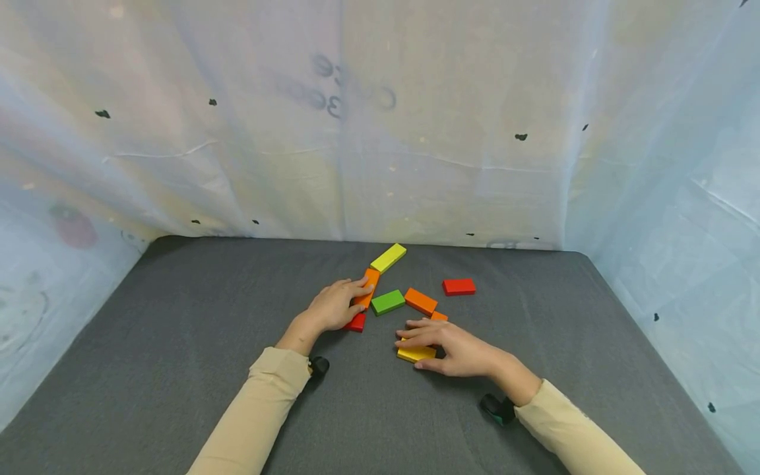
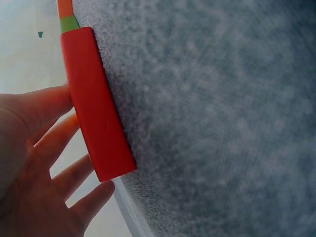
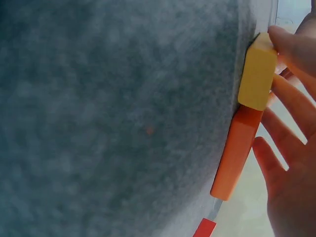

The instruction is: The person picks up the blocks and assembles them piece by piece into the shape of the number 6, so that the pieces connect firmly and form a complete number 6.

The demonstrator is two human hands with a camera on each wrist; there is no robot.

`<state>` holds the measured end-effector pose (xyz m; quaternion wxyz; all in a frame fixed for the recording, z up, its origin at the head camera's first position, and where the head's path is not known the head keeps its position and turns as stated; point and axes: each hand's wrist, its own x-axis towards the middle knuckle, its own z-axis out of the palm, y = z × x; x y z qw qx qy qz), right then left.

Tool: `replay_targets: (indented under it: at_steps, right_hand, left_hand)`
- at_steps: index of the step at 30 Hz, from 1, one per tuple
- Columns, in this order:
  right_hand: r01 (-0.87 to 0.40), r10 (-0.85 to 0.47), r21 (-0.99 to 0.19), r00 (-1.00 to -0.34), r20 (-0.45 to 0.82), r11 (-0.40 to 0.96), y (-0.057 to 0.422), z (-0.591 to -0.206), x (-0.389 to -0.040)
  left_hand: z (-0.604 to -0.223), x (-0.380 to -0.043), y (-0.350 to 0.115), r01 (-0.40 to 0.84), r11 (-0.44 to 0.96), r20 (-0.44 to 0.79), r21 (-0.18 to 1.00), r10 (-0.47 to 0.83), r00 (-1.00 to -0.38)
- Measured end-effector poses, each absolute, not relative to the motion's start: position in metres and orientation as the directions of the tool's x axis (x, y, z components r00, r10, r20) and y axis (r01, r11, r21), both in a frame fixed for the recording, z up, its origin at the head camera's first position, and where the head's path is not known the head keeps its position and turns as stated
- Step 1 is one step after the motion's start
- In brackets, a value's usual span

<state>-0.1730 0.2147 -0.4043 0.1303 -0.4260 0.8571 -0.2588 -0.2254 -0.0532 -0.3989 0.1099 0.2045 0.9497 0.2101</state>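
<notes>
My left hand (image 1: 337, 305) lies over an orange block (image 1: 371, 280), its fingers reaching across the top and its thumb near the close end. A red block (image 1: 356, 322) shows partly from under that hand; in the left wrist view the red block (image 2: 96, 106) stands before the spread fingers. With thumb at the near edge and fingers over the far side, my right hand (image 1: 454, 349) holds a yellow block (image 1: 415, 353) flat on the table. A green block (image 1: 388, 302) lies between the hands. Just beyond the right fingers sits a second orange block (image 1: 439, 316), mostly hidden.
A lime-yellow block (image 1: 388, 258) touches the far end of the orange one. Another orange block (image 1: 421, 301) adjoins the green block, and a separate red block (image 1: 459, 287) lies farther right. Pale sheets (image 1: 415, 165) hang around the dark grey table (image 1: 178, 343).
</notes>
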Motion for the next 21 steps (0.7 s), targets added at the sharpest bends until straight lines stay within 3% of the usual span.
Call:
replay_targets:
  at_steps: [8, 21]
  right_hand:
    - [-0.685, -0.771, -0.533, -0.630, 0.093, 0.496, 0.2216, -0.4055, -0.1739]
    - [-0.674, -0.793, -0.567, -0.606, 0.056, 0.474, 0.2166, -0.4069, -0.1782]
  left_hand:
    - [-0.3993, -0.2254, -0.0534, 0.344, 0.826, -0.122, 0.447, 0.438, -0.891]
    - [-0.4003, -0.2264, -0.0527, 0.345, 0.830, -0.117, 0.438, 0.433, -0.894]
